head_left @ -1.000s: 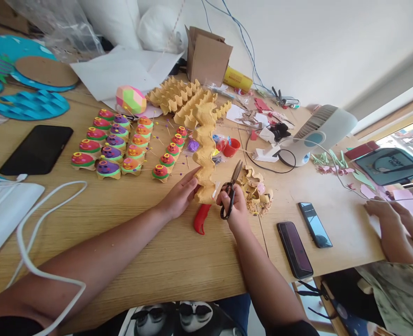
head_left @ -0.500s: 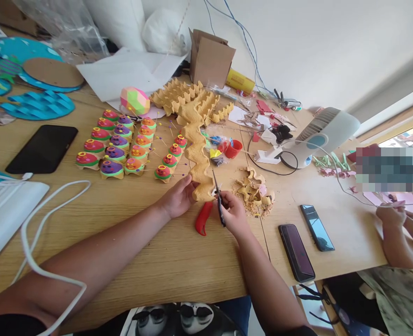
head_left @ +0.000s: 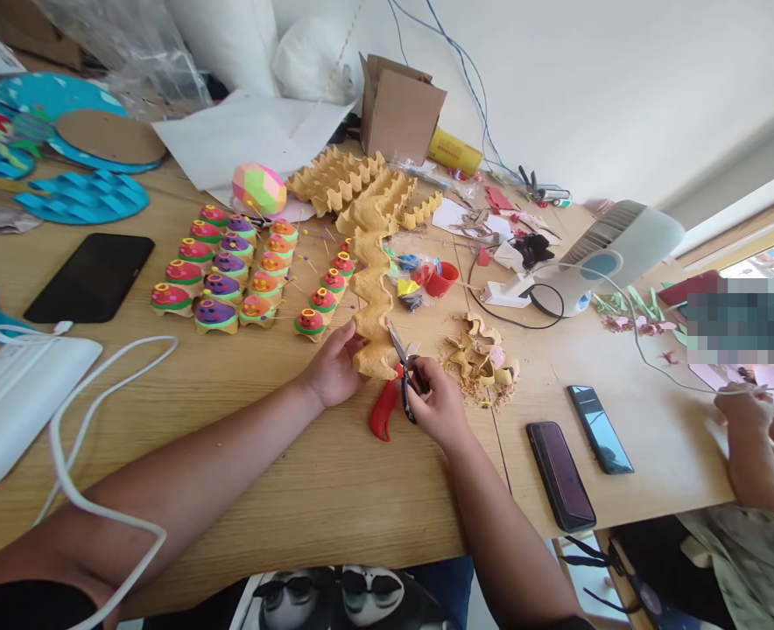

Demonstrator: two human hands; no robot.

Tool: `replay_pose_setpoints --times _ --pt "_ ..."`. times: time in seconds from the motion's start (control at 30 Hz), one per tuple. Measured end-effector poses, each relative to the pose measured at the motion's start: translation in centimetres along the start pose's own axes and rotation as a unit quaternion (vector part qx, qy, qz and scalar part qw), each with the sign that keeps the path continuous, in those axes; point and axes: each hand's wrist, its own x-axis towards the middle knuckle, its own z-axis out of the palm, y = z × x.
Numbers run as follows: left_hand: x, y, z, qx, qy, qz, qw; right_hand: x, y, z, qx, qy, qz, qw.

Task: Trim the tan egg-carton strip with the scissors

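Observation:
My left hand (head_left: 334, 366) is closed on the near end of a long, wavy strip of tan egg carton (head_left: 372, 293), thumb on its left edge. In my right hand (head_left: 438, 401) is a pair of black-handled scissors (head_left: 405, 367), the blades pointing up and away against the strip's right edge. A red curved handle-like piece (head_left: 383, 411) lies on the table just below the strip. To the left stand rows of painted egg-carton cups (head_left: 216, 287) with faces, in red, purple and orange. A pile of carton scraps (head_left: 475, 359) lies right of my right hand.
More egg cartons (head_left: 334, 179) lie behind the strip, near a cardboard box (head_left: 400, 109). A small red cup (head_left: 440, 278) and a white fan (head_left: 614, 249) stand beyond. Phones (head_left: 561, 472) lie at right, near another person's hands (head_left: 748, 411). A white cable (head_left: 65, 472) crosses my left forearm.
The scissors have tilted and their blades have swung left, up against the strip's edge. The whole view has shifted slightly, with things sitting a little further right.

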Motion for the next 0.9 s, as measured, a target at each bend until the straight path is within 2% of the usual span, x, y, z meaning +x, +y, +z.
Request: replay_pose_setpoints --times 0.2,0.67,0.9 --pt "-0.01 0.1 0.28 0.001 -0.01 -0.002 1.0 0.17 0.08 -0.05 -0.034 0.009 0.005 0.999" --pt "-0.06 0.12 0.81 0.001 0.003 0.001 1.0 0.36 0.47 -0.02 -0.019 0.021 0.042 0.999" --pt "0.0 0.02 0.99 -0.014 0.008 0.005 1.0 0.45 0.58 -0.29 -0.037 0.03 0.03 0.998"
